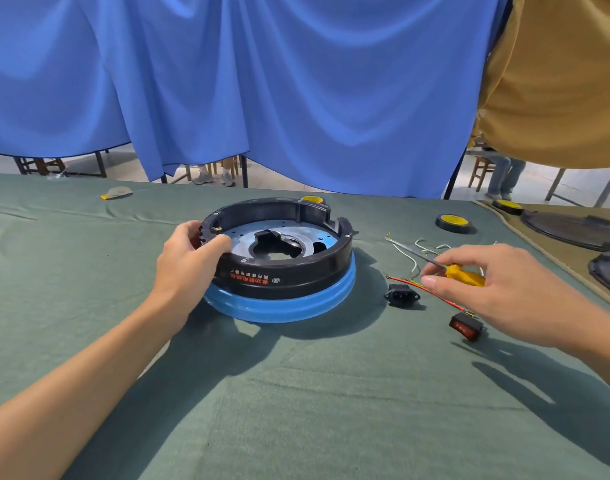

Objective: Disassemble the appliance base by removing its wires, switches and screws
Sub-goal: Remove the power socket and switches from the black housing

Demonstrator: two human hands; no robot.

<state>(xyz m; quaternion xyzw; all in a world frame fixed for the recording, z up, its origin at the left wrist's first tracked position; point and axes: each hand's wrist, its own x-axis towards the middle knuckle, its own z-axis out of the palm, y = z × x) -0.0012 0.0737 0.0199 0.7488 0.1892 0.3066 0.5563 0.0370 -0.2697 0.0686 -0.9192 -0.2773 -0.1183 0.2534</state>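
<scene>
The green-clothed table [296, 393] bears appliance base [296, 275], wires [409, 283], socket [401, 295], red switch [466, 327], tape roll [453, 223].

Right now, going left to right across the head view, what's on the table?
Grey-and-yellow scrap → left hand gripping the appliance base → black power socket → red rocker switch, beside the right hand holding a yellow screwdriver → dark round covers.

We see two bare arms. The left arm [89, 375] shows bare from near the elbow down to the wrist. The right arm [603, 339] shows only a short bare bit. The left grip [189, 261] and right grip [508, 292] are bare too, with short nails.
</scene>
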